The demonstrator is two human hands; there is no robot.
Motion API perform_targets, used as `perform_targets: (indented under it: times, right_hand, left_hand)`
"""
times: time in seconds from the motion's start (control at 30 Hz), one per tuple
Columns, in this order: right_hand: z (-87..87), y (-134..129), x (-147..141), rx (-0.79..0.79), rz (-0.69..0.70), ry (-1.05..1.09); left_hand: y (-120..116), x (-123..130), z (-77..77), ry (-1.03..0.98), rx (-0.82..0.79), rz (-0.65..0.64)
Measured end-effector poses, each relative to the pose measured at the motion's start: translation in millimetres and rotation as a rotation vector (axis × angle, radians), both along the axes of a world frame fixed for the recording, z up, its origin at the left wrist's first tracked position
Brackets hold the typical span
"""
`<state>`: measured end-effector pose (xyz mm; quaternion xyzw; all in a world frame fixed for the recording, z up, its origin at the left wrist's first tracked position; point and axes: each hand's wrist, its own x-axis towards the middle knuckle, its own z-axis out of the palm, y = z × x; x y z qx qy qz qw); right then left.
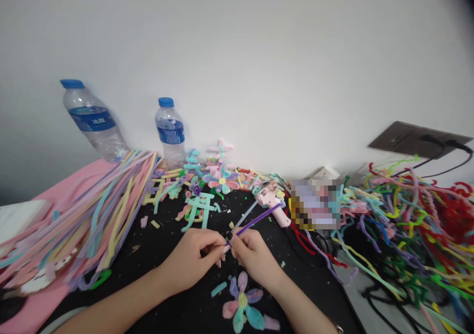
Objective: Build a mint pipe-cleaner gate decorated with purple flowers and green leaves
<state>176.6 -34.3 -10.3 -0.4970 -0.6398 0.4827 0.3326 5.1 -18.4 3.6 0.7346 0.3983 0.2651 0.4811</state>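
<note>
Both of my hands meet over the middle of the black table, pinching a purple pipe cleaner point(257, 219) near its lower end. My left hand point(194, 255) has thumb and forefinger closed on the tip. My right hand point(255, 257) grips it just beside, and the free length slants up to the right. Below my hands lies a pipe cleaner flower point(242, 300) with pastel petals and a yellow centre. A short turquoise piece point(218, 289) rests to its left. A pink glue gun point(273, 204) lies beyond my right hand.
A large bundle of pastel pipe cleaners point(107, 201) covers the left side. Two water bottles point(171, 131) stand by the wall. Finished pieces, including another flower point(222, 180), line the back. Tangled pipe cleaners point(407, 225) fill the right, below a wall socket point(414, 139) with cables.
</note>
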Motion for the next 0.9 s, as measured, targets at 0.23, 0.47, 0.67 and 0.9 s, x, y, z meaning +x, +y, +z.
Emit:
perform_targets:
  times: [0.23,0.47,0.67,0.9]
  right_hand:
    - [8.6,-2.0,7.0,0.101,0.192,0.219]
    - [6.5,-8.2,-1.2,0.047,0.153,0.313]
    - [6.0,-9.0,-6.1,-0.039,0.030,0.292]
    - [2.1,-4.7,-3.4,0.101,-0.103,0.201]
  left_hand:
    - [9.8,-8.1,-5.0,-0.430,-0.721,-0.138]
    - [3.6,-4.6,-3.7,-0.485,-0.762,-0.130]
    - [2.3,0.0,-0.2,-0.343,-0.559,-0.087]
    - [4.7,-0.2,2.0,-0.296,-0.391,-0.032]
